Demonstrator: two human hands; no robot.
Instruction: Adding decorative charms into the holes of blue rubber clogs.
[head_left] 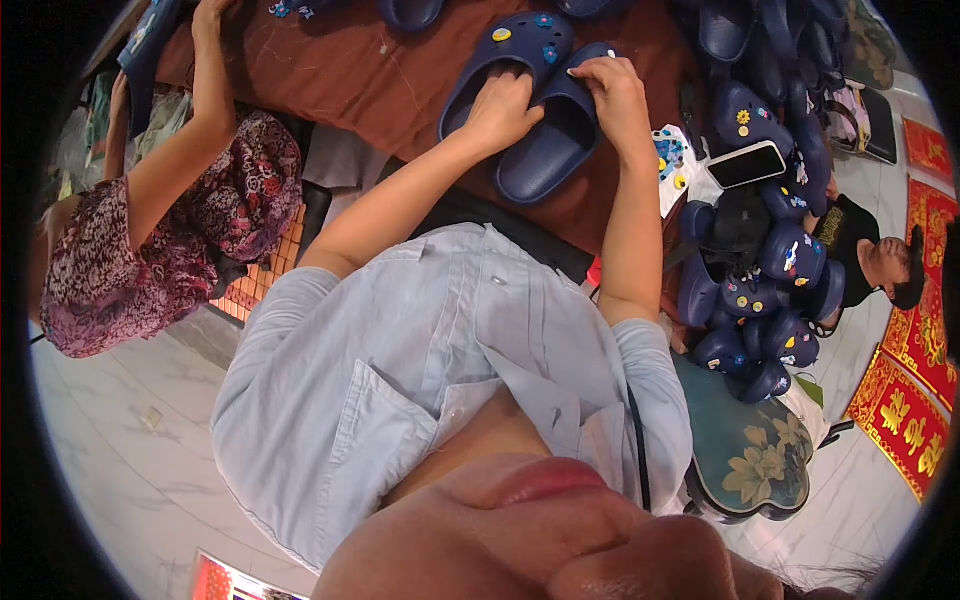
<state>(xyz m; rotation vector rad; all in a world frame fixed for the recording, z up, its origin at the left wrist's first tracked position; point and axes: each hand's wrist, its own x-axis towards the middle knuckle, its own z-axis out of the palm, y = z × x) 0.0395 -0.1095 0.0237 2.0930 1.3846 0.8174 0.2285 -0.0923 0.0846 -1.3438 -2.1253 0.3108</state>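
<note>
Three blue-and-yellow charms [550, 54] dot one navy foam clog [524, 50], left hand [504, 108] inside, grip hidden, while right hand [615, 92] pinches a pale bit [573, 72] at its seemingly unfinished mate [550, 150] alongside.

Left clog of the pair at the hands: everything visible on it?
The left clog is navy, foam-like, with a rounded, holed toe carrying a yellow-and-white round charm and two blue charms. It lies on brown cloth, toe away from the person. The left hand reaches into its opening, partly hiding it. Another clog sits close on its right; contact is unclear.
</note>
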